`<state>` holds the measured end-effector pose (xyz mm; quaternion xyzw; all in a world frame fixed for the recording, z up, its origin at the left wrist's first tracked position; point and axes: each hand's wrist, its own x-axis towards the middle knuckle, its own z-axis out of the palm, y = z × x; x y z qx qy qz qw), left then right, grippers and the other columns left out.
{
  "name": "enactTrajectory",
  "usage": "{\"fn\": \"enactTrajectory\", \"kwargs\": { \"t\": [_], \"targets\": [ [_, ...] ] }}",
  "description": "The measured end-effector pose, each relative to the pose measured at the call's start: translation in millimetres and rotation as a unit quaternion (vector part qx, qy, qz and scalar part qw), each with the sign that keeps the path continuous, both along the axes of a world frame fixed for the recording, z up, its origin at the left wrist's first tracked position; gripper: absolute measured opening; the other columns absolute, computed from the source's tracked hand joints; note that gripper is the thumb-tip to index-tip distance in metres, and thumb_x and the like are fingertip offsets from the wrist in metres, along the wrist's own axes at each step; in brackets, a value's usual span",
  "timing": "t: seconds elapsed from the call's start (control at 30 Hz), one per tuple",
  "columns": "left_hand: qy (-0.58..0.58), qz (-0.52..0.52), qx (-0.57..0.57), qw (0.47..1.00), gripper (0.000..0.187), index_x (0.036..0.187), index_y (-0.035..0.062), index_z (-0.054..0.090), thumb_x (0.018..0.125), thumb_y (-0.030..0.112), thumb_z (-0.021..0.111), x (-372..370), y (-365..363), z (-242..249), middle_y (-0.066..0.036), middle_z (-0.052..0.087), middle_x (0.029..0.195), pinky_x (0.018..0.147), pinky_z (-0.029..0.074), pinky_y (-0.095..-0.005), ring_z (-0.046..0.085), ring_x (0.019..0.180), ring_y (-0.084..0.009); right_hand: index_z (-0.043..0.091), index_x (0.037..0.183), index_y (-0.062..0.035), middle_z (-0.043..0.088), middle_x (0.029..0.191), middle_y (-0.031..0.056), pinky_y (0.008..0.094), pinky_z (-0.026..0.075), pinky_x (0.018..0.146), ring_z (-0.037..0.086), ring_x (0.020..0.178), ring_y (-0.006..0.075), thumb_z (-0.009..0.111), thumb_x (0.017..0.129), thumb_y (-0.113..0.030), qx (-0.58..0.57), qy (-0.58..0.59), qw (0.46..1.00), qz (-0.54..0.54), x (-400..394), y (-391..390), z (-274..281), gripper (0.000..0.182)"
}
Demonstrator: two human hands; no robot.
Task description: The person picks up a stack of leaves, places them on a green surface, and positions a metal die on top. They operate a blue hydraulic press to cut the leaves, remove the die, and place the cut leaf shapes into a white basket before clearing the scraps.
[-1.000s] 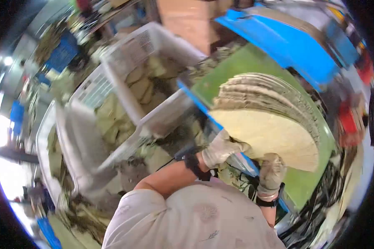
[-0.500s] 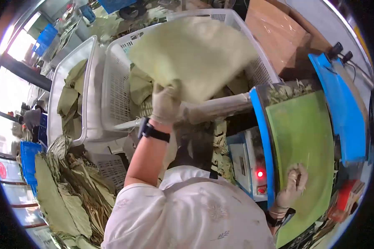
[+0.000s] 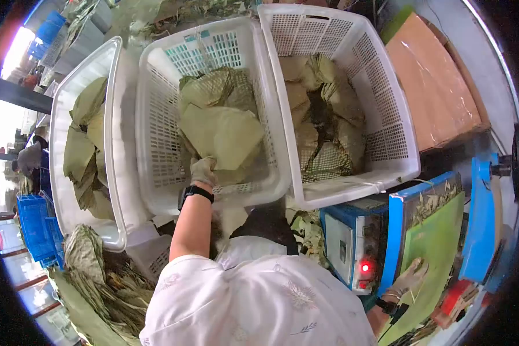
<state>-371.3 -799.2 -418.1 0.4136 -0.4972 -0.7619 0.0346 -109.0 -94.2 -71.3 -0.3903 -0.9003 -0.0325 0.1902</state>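
My left hand (image 3: 203, 171), in a pale glove, reaches into the middle white basket (image 3: 146, 115). Its fingers are closed on the near edge of a broad, flat, dull-green dried leaf (image 3: 222, 132). That leaf lies over other dried leaves (image 3: 228, 86) in the same basket. At the right, my right hand (image 3: 409, 278), gloved too, rests on a bright green board (image 3: 435, 248) with its fingers stretched out along the surface. Nothing I can name is in it. Each wrist has a dark band.
Another white basket (image 3: 406, 138) with dried leaves stands right of the middle one; a white tub (image 3: 116, 138) is on the left. A leaf pile (image 3: 98, 282) lies lower left. Near my right arm is a blue-and-white box (image 3: 352, 248) with a red light. A cardboard box (image 3: 435, 86) stands behind.
The raised leaf has gone down into the middle basket with my left hand still at its edge. The view has shifted, showing more of both baskets. My right hand stays on the green board.
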Motion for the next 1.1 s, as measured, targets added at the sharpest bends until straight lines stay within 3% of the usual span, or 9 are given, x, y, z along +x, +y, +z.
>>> {"fn": "enactTrajectory", "kwargs": {
  "t": [0.07,0.17,0.37,0.53,0.6,0.73,0.8,0.87,1.1],
  "targets": [
    [-0.084,-0.011,0.072,0.994,0.074,0.145,0.0104,0.043,0.081,-0.002,0.077,-26,-3,38,-0.012,0.064,0.121,0.077,0.053,-0.0436,0.064,0.098,-0.0243,0.057,0.134,0.0031,0.058,0.136,0.0265,0.0492,0.044,0.106,0.055,0.124,0.0425,0.047,0.107,-0.045,0.066,-0.048,0.996,-0.020,-4,-8,9,0.056],
    [0.182,-0.315,-0.344,0.866,0.072,0.147,0.0108,0.038,0.085,-0.002,0.072,-26,-64,-93,-0.013,0.063,0.120,0.077,0.055,-0.0427,0.065,0.100,-0.0253,0.060,0.131,0.0036,0.059,0.133,0.0272,0.0505,0.040,0.109,0.054,0.123,0.0439,0.046,0.107,-0.048,0.054,-0.084,0.994,-0.034,-16,-25,25,0.059],
    [0.026,0.029,0.167,0.985,0.048,0.143,0.0002,0.047,0.097,0.001,0.060,-123,-42,39,-0.018,0.069,0.113,0.083,0.059,-0.0423,0.070,0.097,-0.0265,0.060,0.131,0.0034,0.060,0.134,0.0259,0.0490,0.041,0.108,0.055,0.123,0.0421,0.047,0.108,-0.040,0.068,-0.101,0.991,-0.051,-15,-21,22,0.051],
    [0.133,-0.098,0.045,0.985,0.028,0.117,-0.0001,0.068,0.094,0.014,0.072,-215,-62,122,-0.011,0.071,0.104,0.068,0.055,-0.0392,0.066,0.082,-0.0253,0.059,0.132,0.0028,0.059,0.134,0.0253,0.0476,0.043,0.108,0.056,0.122,0.0412,0.046,0.108,-0.039,0.069,-0.099,0.992,-0.047,-14,-20,22,0.050],
    [-0.112,-0.218,-0.329,0.912,0.049,0.122,-0.0077,0.065,0.089,0.027,0.075,-228,-54,136,-0.020,0.071,0.113,0.079,0.056,-0.0425,0.070,0.094,-0.0310,0.058,0.134,0.0025,0.059,0.136,0.0248,0.0465,0.044,0.108,0.057,0.123,0.0402,0.045,0.109,-0.038,0.076,-0.141,0.986,-0.051,-16,-20,25,0.049],
    [-0.046,-0.406,-0.525,0.746,0.049,0.117,-0.0032,0.070,0.082,0.030,0.080,-187,-54,-77,-0.016,0.074,0.109,0.081,0.053,-0.0433,0.069,0.091,-0.0308,0.059,0.131,0.0037,0.060,0.133,0.0248,0.0474,0.043,0.108,0.056,0.123,0.0403,0.049,0.107,-0.036,0.025,-0.090,0.993,-0.068,-39,-58,42,0.047],
    [-0.124,-0.355,-0.264,0.888,0.046,0.115,-0.0008,0.072,0.083,0.030,0.079,-135,21,61,-0.014,0.075,0.109,0.083,0.053,-0.0403,0.069,0.096,-0.0284,0.061,0.129,0.0052,0.062,0.129,0.0257,0.0481,0.042,0.108,0.056,0.122,0.0412,0.053,0.106,-0.036,0.002,-0.078,0.995,-0.062,-33,-42,38,0.048],
    [-0.090,-0.324,-0.271,0.902,0.045,0.116,-0.0014,0.071,0.085,0.031,0.075,-90,46,67,-0.013,0.075,0.108,0.085,0.053,-0.0371,0.069,0.099,-0.0251,0.061,0.128,0.0051,0.062,0.129,0.0249,0.0477,0.041,0.109,0.056,0.123,0.0399,0.057,0.105,-0.032,0.189,0.046,0.972,0.128,-13,13,7,0.044],
    [0.032,-0.257,-0.402,0.878,0.038,0.115,0.0035,0.069,0.084,0.026,0.073,-42,54,232,-0.021,0.073,0.110,0.088,0.054,-0.0424,0.070,0.102,-0.0351,0.057,0.132,0.0043,0.056,0.138,0.0220,0.0516,0.036,0.114,0.052,0.128,0.0409,0.058,0.101,-0.013,-0.115,0.114,0.863,0.478,-172,-193,32,0.036]
  ]
}}
